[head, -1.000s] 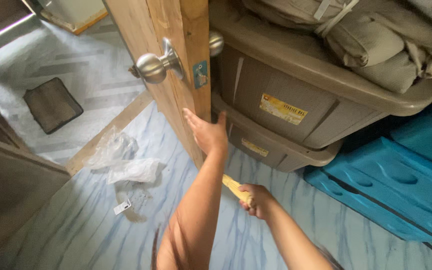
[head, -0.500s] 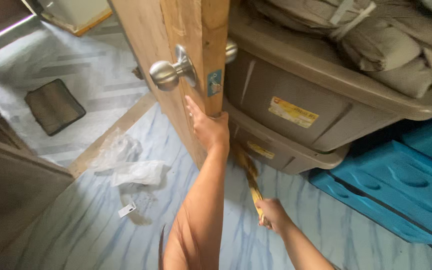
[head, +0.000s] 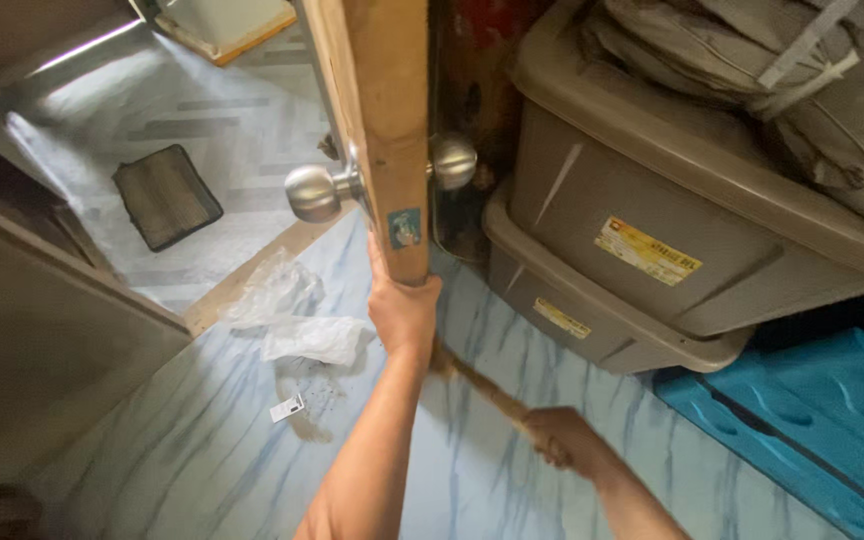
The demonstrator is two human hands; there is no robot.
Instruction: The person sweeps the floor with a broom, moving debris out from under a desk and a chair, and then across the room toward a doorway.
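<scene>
Two hands at door [head: 382,110]: left hand [head: 404,308] fingers wrapped on its edge below knob [head: 314,192]; right hand [head: 564,436] fisted round broom handle [head: 482,388] beside door. Risk: pinched fingers, scattered dust.

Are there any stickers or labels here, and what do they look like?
Upper bin label: long yellow rectangle with a red patch, on the front of the top brown storage bin.
Lower bin label: smaller yellow strip on the bin beneath.
Door sticker: small bluish rectangle on the wooden door edge, just above the left hand.
</scene>
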